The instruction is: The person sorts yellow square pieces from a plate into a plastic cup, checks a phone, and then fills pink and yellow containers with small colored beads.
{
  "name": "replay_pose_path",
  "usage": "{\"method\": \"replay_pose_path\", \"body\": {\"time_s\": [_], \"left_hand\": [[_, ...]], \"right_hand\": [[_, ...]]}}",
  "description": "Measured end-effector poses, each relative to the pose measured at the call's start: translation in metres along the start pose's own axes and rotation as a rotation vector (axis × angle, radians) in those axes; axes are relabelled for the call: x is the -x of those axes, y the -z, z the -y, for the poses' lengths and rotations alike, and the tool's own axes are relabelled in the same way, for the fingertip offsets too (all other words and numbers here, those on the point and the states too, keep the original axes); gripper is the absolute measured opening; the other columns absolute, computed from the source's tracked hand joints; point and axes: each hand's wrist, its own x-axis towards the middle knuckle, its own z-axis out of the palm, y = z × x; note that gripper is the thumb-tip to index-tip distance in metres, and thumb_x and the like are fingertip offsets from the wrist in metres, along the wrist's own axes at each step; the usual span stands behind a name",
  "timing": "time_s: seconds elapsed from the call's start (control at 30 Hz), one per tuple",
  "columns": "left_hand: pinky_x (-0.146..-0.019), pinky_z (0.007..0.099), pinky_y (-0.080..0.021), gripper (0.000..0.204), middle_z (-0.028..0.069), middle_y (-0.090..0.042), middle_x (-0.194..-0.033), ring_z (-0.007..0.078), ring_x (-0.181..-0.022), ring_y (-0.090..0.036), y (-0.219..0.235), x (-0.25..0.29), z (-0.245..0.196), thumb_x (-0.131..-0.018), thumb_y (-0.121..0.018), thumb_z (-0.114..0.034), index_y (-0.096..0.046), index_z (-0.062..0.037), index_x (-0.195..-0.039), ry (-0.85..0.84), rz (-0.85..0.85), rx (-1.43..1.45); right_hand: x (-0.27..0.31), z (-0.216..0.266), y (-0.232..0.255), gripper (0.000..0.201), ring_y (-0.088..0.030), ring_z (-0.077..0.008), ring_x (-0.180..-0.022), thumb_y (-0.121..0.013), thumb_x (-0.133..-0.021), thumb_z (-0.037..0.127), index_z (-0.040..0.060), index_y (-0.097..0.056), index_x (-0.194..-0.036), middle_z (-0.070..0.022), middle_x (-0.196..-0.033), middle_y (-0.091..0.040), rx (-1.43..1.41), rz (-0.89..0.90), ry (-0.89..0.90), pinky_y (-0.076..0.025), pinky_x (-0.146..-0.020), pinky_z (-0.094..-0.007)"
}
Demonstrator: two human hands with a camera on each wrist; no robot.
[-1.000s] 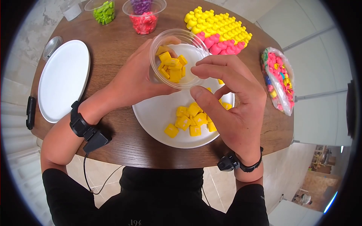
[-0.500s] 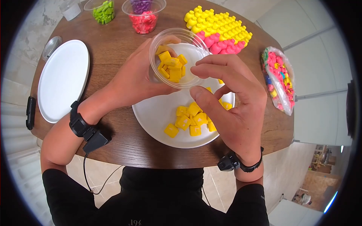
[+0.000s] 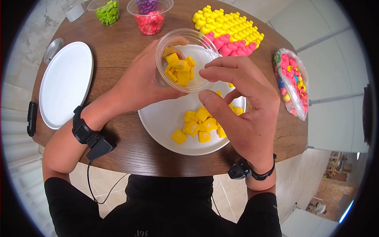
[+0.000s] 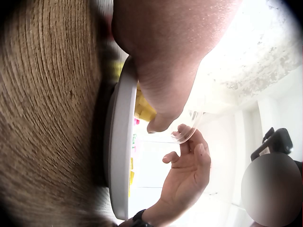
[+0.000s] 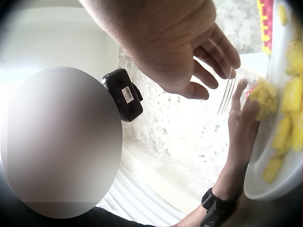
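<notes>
My left hand (image 3: 136,79) grips a clear plastic cup (image 3: 202,73) above a round white plate (image 3: 166,132). Thick yellow square pieces (image 3: 182,76) lie inside the cup, which tilts so its mouth faces the head camera. More yellow squares (image 3: 203,115), some with pale marks, are heaped on the plate below. At the cup's right rim my right hand (image 3: 250,98) hovers with loosely bent fingers, thumb and forefinger apart and nothing between them. The right wrist view shows the same relaxed fingers (image 5: 204,78) right by the rim.
An oval-looking white plate (image 3: 67,85) lies at the left beside a clear lid (image 3: 54,49). Tubs of green pieces (image 3: 108,14) and red pieces (image 3: 150,24) stand behind. Yellow and pink bottles (image 3: 229,27) fill the back right, near a bag of colourful caps (image 3: 292,85).
</notes>
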Motion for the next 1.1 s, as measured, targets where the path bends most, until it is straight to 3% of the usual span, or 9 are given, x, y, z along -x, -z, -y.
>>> {"method": "replay_pose_path", "body": {"time_s": [0.13, 0.2, 0.33, 0.4, 0.5, 0.53, 0.6, 1.1], "left_hand": [[-0.113, 0.0374, -0.045, 0.082, 0.0074, -0.054, -0.148, 0.0219, -0.132, -0.055, -0.0006, -0.0002, -0.0005, -0.068, -0.095, -0.010, -0.057, -0.0073, -0.140, 0.001, -0.002, 0.002], [-0.110, 0.0420, -0.048, 0.089, 0.0139, -0.059, -0.138, 0.0319, -0.128, -0.059, -0.0015, 0.0000, 0.0011, -0.069, -0.094, -0.014, -0.050, -0.0080, -0.147, -0.045, -0.026, -0.036], [-0.110, 0.0420, -0.048, 0.089, 0.0141, -0.059, -0.138, 0.0320, -0.128, -0.059, -0.0006, 0.0011, 0.0004, -0.069, -0.094, -0.014, -0.051, -0.0084, -0.147, -0.009, -0.017, -0.011], [-0.113, 0.0370, -0.045, 0.085, 0.0066, -0.054, -0.146, 0.0207, -0.130, -0.056, 0.0005, 0.0015, -0.0006, -0.069, -0.095, -0.010, -0.054, -0.0081, -0.143, 0.052, 0.012, 0.016], [-0.113, 0.0368, -0.045, 0.087, 0.0061, -0.055, -0.143, 0.0197, -0.129, -0.056, -0.0004, -0.0001, 0.0006, -0.069, -0.095, -0.009, -0.053, -0.0086, -0.145, -0.052, -0.011, -0.071], [-0.113, 0.0368, -0.045, 0.087, 0.0061, -0.055, -0.143, 0.0197, -0.129, -0.056, -0.0011, -0.0003, 0.0010, -0.069, -0.095, -0.009, -0.053, -0.0086, -0.145, -0.052, -0.010, -0.070], [-0.109, 0.0421, -0.048, 0.088, 0.0141, -0.060, -0.138, 0.0320, -0.128, -0.059, -0.0017, -0.0003, 0.0014, -0.070, -0.094, -0.015, -0.052, -0.0078, -0.146, -0.039, -0.022, -0.010], [-0.110, 0.0415, -0.048, 0.089, 0.0133, -0.061, -0.137, 0.0306, -0.128, -0.060, -0.0027, 0.0006, 0.0028, -0.069, -0.094, -0.013, -0.052, -0.0081, -0.147, -0.025, -0.027, 0.014]], "right_hand": [[0.0003, 0.0001, 0.0005, 0.025, -0.069, -0.0131, -0.097, -0.078, -0.084, 0.003, 0.0046, -0.079, -0.109, -0.0068, -0.116, -0.073, -0.003, 0.004, 0.002, -0.052, -0.067, -0.0242], [0.0003, 0.0000, 0.0002, 0.025, -0.069, -0.0131, -0.097, -0.078, -0.084, 0.003, 0.0045, -0.079, -0.109, -0.0068, -0.116, -0.073, -0.001, 0.004, 0.003, -0.052, -0.067, -0.0242], [0.0004, 0.0003, 0.0005, 0.025, -0.069, -0.0131, -0.096, -0.078, -0.084, 0.003, 0.0046, -0.079, -0.109, -0.0067, -0.116, -0.073, -0.003, 0.007, 0.002, -0.052, -0.067, -0.0242], [0.0004, 0.0001, 0.0004, 0.025, -0.069, -0.0130, -0.096, -0.078, -0.084, 0.003, 0.0046, -0.079, -0.109, -0.0067, -0.116, -0.073, 0.001, 0.006, 0.005, -0.052, -0.067, -0.0242], [0.0001, -0.0003, 0.0004, 0.025, -0.069, -0.0131, -0.096, -0.078, -0.083, 0.003, 0.0047, -0.079, -0.109, -0.0065, -0.115, -0.073, 0.002, 0.006, 0.009, -0.052, -0.067, -0.0243], [0.0003, -0.0003, 0.0004, 0.025, -0.069, -0.0131, -0.096, -0.078, -0.083, 0.004, 0.0049, -0.079, -0.109, -0.0064, -0.115, -0.073, 0.001, 0.006, 0.011, -0.051, -0.067, -0.0243], [0.0006, -0.0004, 0.0004, 0.026, -0.069, -0.0131, -0.096, -0.078, -0.083, 0.004, 0.0050, -0.079, -0.109, -0.0064, -0.115, -0.073, 0.004, 0.007, 0.011, -0.051, -0.067, -0.0243], [0.0010, 0.0009, 0.0009, 0.026, -0.070, -0.0132, -0.097, -0.078, -0.082, 0.004, 0.0061, -0.080, -0.108, -0.0058, -0.115, -0.074, 0.019, 0.007, 0.006, -0.051, -0.067, -0.0249]]}}
